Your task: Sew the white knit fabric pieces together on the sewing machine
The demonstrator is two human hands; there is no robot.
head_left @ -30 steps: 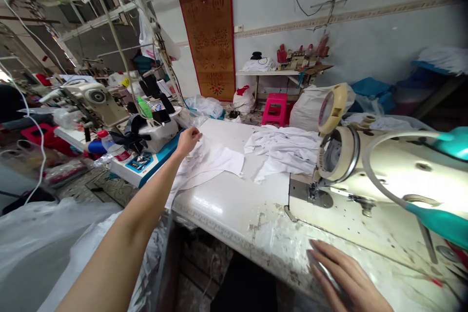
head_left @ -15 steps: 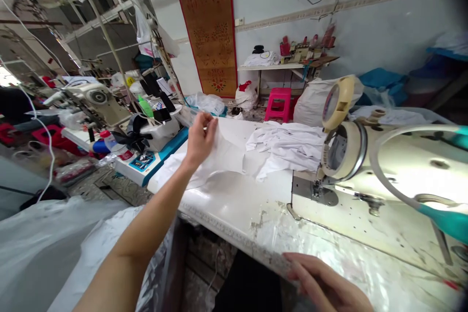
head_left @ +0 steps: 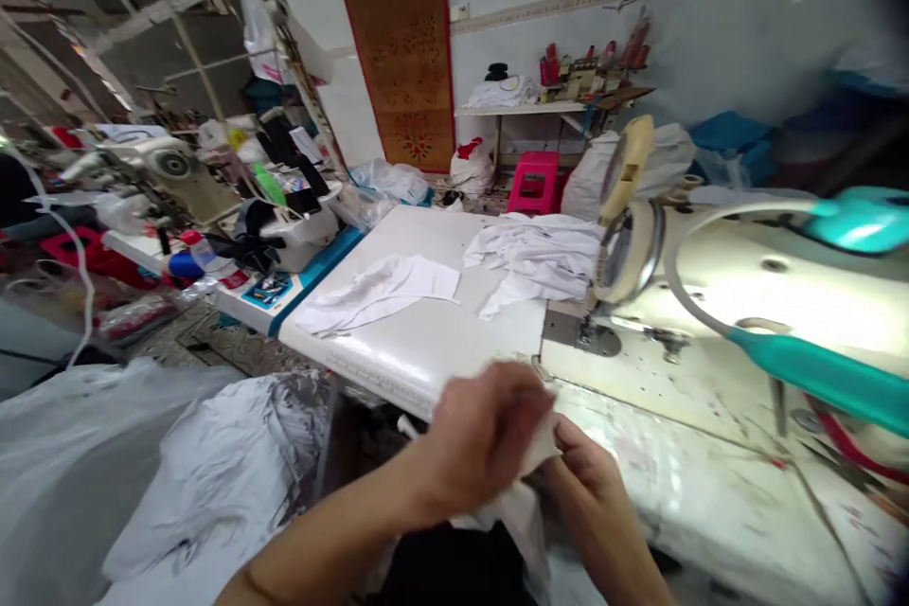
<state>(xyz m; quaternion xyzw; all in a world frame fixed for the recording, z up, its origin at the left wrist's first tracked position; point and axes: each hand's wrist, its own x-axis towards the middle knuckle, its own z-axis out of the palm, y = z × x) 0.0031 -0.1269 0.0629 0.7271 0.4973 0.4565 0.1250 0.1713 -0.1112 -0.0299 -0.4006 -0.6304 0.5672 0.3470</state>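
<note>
My left hand (head_left: 483, 436) and my right hand (head_left: 586, 483) meet at the near edge of the white sewing table (head_left: 440, 341), both pinching a small white fabric piece (head_left: 525, 502) that hangs down between them; the picture is blurred here. A flat white fabric piece (head_left: 380, 289) lies on the table's left part. A crumpled pile of white fabric (head_left: 536, 256) rests beside the cream sewing machine (head_left: 745, 303), whose needle area (head_left: 589, 331) is just beyond my hands.
A teal lamp arm (head_left: 802, 369) curves over the machine. Another sewing machine (head_left: 170, 175) and a cluttered bench stand at left. White bagged cloth (head_left: 106, 464) lies low left. A pink stool (head_left: 534, 180) and a shelf stand by the far wall.
My left hand lifted a white piece off the far-left stack and brought it back to the table's near edge. My right hand left the table and joined it on the fabric.
</note>
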